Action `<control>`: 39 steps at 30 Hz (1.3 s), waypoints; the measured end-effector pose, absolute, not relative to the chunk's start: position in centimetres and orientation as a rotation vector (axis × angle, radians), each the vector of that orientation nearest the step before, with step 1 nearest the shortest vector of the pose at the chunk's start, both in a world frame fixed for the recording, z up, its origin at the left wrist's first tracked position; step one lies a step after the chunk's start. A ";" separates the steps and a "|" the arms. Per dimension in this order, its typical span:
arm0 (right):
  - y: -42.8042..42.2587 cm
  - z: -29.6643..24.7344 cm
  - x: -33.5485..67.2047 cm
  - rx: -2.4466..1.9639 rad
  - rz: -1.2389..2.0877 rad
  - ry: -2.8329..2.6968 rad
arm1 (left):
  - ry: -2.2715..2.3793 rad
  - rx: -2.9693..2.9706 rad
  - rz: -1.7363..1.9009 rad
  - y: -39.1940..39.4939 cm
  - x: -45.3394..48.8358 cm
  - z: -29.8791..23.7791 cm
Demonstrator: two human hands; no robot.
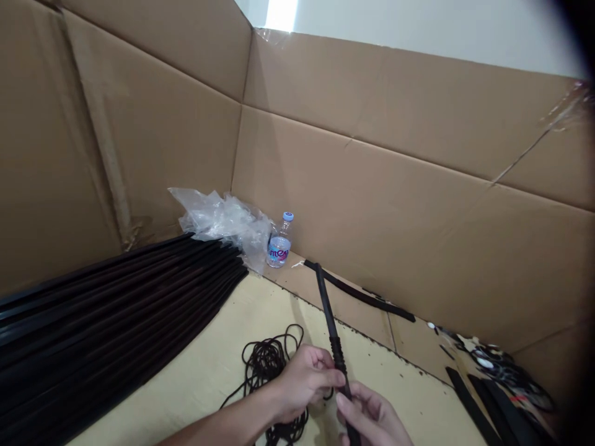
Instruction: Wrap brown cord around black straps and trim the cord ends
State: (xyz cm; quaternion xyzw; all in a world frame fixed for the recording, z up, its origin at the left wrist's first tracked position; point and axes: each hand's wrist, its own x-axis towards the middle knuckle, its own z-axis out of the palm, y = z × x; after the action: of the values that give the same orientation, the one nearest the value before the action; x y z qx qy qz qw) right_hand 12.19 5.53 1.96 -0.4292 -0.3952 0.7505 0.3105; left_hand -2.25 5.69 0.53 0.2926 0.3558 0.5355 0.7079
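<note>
- Well, tan cardboard walls [372, 186] box in a cream tabletop [409, 396]; a knock could slide the long stack of flat black strips [116, 316] on the left.
- A tangled thin black cord [264, 365] lies under the left hand [302, 384] and could snag.
- Left hand and right hand [372, 415] curl closed, pinching a black ribbed strip [335, 341] upright; a loose grip could drop it.

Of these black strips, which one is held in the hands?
The strip gripped by the left hand and right hand. It alone is lifted; the stack and the strip by the wall lie down.
</note>
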 end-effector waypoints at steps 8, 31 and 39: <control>4.8 3.7 11.4 -1.055 1.790 -1.032 | 0.739 0.748 1.126 5.7 -2.7 0.6; 4.9 3.4 11.0 -1.327 1.751 -0.932 | 0.779 0.846 1.286 5.4 -2.0 0.4; 4.6 3.8 10.9 -1.250 1.789 -0.921 | 0.754 0.812 1.279 5.6 -2.4 0.7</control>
State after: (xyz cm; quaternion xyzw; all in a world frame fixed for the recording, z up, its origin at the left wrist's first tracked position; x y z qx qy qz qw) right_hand 10.90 4.56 3.75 -0.4888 -0.3602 0.6995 0.3768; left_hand -2.44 5.57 0.68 0.3591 0.3336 0.5659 0.6630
